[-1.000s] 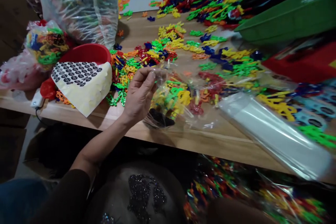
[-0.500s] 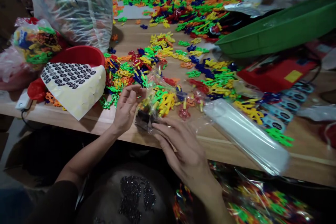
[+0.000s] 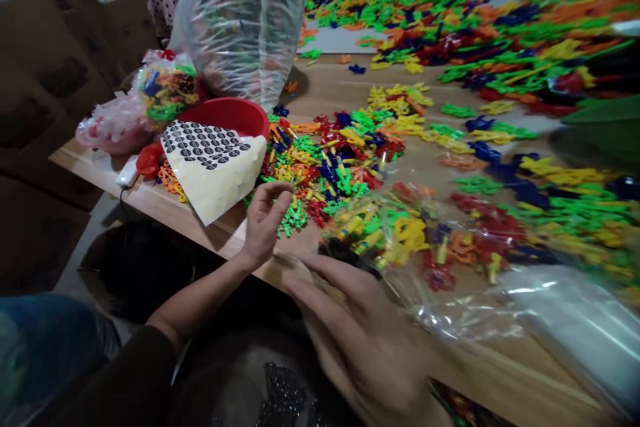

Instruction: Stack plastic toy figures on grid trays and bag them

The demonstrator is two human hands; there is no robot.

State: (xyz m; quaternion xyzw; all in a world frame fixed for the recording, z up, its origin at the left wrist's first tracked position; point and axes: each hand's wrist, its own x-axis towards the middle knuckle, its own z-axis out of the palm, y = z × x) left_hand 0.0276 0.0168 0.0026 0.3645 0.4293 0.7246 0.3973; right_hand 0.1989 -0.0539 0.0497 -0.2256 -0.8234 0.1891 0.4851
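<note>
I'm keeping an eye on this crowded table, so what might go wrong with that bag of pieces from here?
The clear plastic bag of colored pieces lies near the front edge of the wooden table, and the blurred right hand shows no clear grip on it, so it might slide off. Its pieces might also spill into the loose pile beside the left hand and get mixed in.

Sticker sheet [image 3: 213,177] on bowl [image 3: 225,112], plastic pieces [image 3: 320,163] beside it
</note>
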